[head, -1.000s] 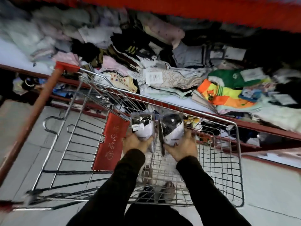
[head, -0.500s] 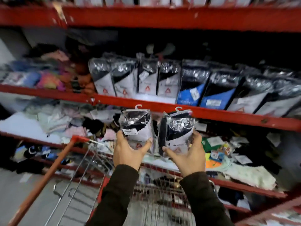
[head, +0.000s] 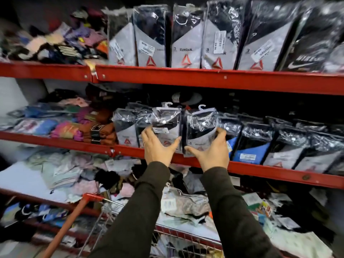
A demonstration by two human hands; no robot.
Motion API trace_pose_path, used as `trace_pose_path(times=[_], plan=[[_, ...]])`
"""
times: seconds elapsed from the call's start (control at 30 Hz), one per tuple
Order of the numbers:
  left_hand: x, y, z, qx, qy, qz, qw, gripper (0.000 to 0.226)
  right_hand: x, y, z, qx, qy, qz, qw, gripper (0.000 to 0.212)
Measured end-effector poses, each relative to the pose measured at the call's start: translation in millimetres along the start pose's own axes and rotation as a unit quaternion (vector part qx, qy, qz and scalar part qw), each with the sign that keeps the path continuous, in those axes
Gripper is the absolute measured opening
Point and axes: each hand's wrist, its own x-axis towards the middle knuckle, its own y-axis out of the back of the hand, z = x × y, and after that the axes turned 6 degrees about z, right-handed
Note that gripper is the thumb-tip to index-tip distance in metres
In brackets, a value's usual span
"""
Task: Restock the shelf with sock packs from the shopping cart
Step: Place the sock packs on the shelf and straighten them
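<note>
Landmark: middle shelf rail [head: 260, 167], the red front edge that carries the standing row of packs; all places below refer to it.
Step in hand: seating two sock packs upright into the row just above the rail.
Left hand [head: 158, 148]: wrapped around the lower part of the left sock pack [head: 166, 125], thumb on the inner edge, fingers on the outer edge; the pack stands upright, its hanger hook on top.
Right hand [head: 212, 149]: clasping the right sock pack [head: 202, 127] the same way, directly beside the left one; the two packs touch or nearly touch along their inner edges.
Pack position: both bottoms sit at or just above the rail; whether they already rest on the shelf board cannot be told.
Standing row [head: 279, 146]: upright packs fill the shelf to the right of the held pair; further packs [head: 126, 131] stand just left of it.
Procedure: push both packs back together, bottoms first, keeping printed faces forward and hooks up, level with their neighbours.
Caution: the glossy film probably slides easily; release only once each pack leans on the one behind.
Shopping cart [head: 89, 198]: well below the rail, handle at lower left; its remaining stock is not clearly visible.
</note>
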Motion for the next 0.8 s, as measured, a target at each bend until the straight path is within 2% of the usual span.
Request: trace_pose_path(times=[0.1, 0.27, 0.5, 0.57, 0.63, 0.73, 0.8], plan=[[8, -13, -4, 0.014, -0.018, 0.010, 1.000, 0.100, 6, -23, -1, -0.023, -0.012, 0.015, 1.000, 0.100], [21, -34, -18, 0.051, -0.010, -0.013, 0.999, 0.112, 7, -45, 9, -0.050, -0.005, 0.045, 0.998, 0.098], [12, -50, -39, 0.061, -0.044, -0.011, 0.997, 0.102, -4, -63, 25, -0.097, -0.009, 0.031, 0.995, 0.100], [11, -49, -41, 0.057, -0.058, -0.008, 0.997, 0.092, -4, -62, 29, -0.092, -0.016, 0.021, 0.995, 0.101], [12, -47, -41, 0.027, -0.068, 0.006, 0.997, 0.070, -5, -58, 31, -0.069, -0.020, 0.017, 0.997, 0.096], [18, -45, -47, 0.014, -0.084, 0.024, 0.996, 0.038, -11, -52, 33, -0.014, 0.001, 0.048, 0.999, 0.073], [24, -43, -50, 0.011, -0.083, 0.015, 0.996, 0.032, -14, -52, 36, -0.010, 0.015, 0.064, 0.998, 0.059]])
